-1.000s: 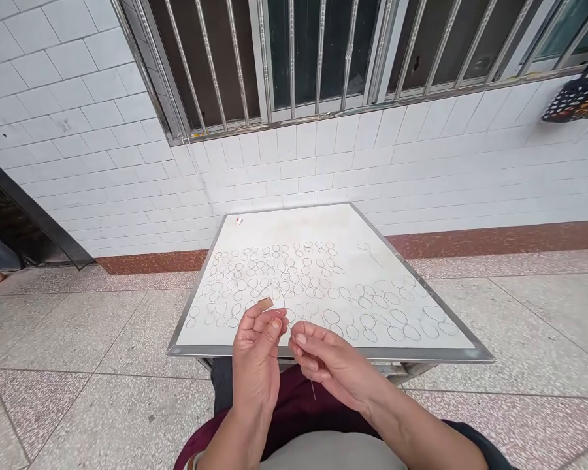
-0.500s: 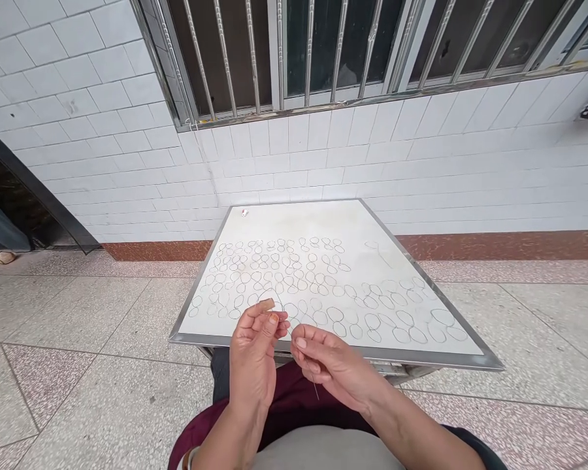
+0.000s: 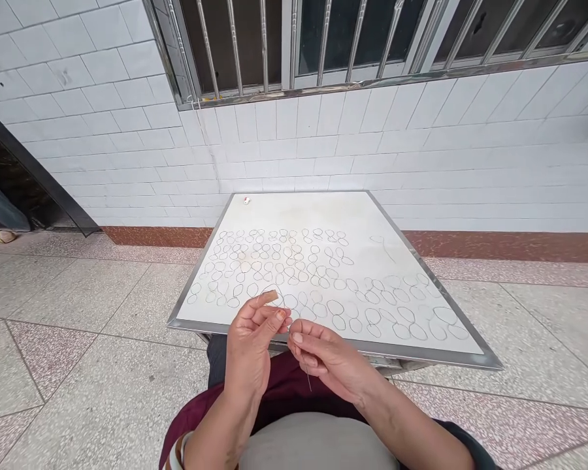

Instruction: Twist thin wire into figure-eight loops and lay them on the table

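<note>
My left hand [image 3: 251,349] and my right hand [image 3: 323,358] are raised close together over the near edge of a white metal-framed board [image 3: 323,209]. Both pinch a thin wire [image 3: 306,375] between finger and thumb, and its end hangs below my right hand. A small loop of it seems to arc beside my left fingertips, though it is faint. A tan bandage [image 3: 270,297] wraps my left index finger. Many small wire loops [image 3: 284,274] lie in rows across the board.
A small white object [image 3: 246,200] sits at the board's far corner, and a loose loop with a tail [image 3: 383,245] lies at its right. Behind stands a white tiled wall [image 3: 294,150] under a barred window [image 3: 294,39]. Speckled floor tiles [image 3: 93,378] surround the board.
The whole scene has shifted slightly in view as my head moved. Both hands sit a little lower against the board, still pinching the wire.
</note>
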Motion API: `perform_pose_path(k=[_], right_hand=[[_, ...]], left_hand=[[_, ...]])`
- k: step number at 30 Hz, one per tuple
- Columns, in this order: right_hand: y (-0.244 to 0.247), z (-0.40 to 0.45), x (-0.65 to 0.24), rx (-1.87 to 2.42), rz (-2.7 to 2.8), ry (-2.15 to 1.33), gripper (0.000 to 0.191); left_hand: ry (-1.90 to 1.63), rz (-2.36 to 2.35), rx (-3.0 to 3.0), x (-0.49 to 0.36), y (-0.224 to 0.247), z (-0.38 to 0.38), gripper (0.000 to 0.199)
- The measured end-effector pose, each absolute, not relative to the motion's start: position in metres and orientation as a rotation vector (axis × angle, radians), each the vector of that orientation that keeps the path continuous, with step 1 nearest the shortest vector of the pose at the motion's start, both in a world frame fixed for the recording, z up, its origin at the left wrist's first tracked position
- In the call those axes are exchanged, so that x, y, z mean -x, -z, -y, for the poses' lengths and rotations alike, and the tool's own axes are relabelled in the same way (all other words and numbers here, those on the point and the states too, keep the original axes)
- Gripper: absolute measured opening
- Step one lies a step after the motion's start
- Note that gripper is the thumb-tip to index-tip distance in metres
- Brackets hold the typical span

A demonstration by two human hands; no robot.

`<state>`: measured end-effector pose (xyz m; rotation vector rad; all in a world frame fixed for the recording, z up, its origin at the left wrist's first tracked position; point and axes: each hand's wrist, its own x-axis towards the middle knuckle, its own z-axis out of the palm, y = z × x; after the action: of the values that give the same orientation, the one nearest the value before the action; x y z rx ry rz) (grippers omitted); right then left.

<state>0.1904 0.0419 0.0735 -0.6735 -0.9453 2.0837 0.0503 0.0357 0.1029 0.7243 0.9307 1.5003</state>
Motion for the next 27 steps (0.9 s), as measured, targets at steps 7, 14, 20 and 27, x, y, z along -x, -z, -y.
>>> perform_pose_path(k=[7, 14, 20, 27], right_hand=[[-0.054, -0.042, -0.192, 0.765, 1.533, -1.232, 0.016], [-0.04, -0.038, -0.185, 0.662, 1.572, -0.833, 0.022], [-0.034, -0.036, -0.175, 0.675, 1.512, -0.843, 0.031], [-0.038, -0.039, -0.168, 0.631, 1.537, -0.757, 0.029]], left_hand=[[-1.596, -0.946, -0.631, -0.05, -0.104, -0.037, 0.039], [-1.649, -0.839, -0.516, -0.054, -0.105, -0.037, 0.048], [-1.717, -0.749, -0.427, -0.059, -0.107, -0.035, 0.052], [-1.683, -0.724, -0.379, -0.06, -0.112, -0.031, 0.049]])
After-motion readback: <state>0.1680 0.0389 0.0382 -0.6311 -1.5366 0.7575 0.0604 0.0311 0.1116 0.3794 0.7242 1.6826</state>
